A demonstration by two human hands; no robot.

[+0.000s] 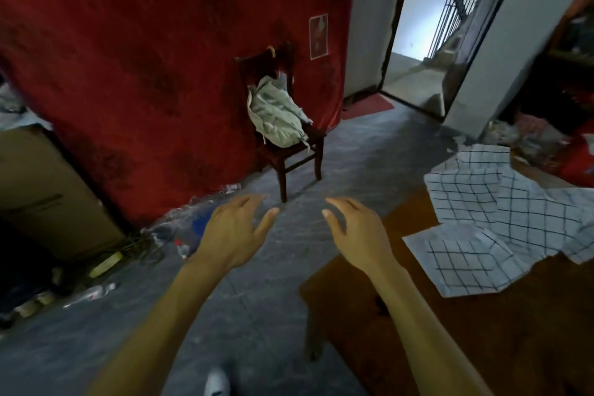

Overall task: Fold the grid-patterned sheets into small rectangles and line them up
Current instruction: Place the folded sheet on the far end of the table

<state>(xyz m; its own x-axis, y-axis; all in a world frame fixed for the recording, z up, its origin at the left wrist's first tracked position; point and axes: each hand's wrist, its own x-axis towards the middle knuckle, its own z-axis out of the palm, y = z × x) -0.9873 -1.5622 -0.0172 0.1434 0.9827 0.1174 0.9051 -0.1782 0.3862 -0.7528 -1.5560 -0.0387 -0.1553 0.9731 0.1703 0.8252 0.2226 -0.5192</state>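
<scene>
The room is dim, lit mostly by daylight spilling through the open doorway (414,51) at the upper right, where the stairwell beyond is washed out pale. That light fades across the grey floor (353,151), leaving the left edge and the lower corners murky. The chair (286,141) casts a soft shadow toward the camera. The red curtain (144,58) looks smeared and grainy. Wide-angle distortion bends the door frame and stretches the far right edge, where the shelves blur. The whole view is soft, with motion blur.
</scene>
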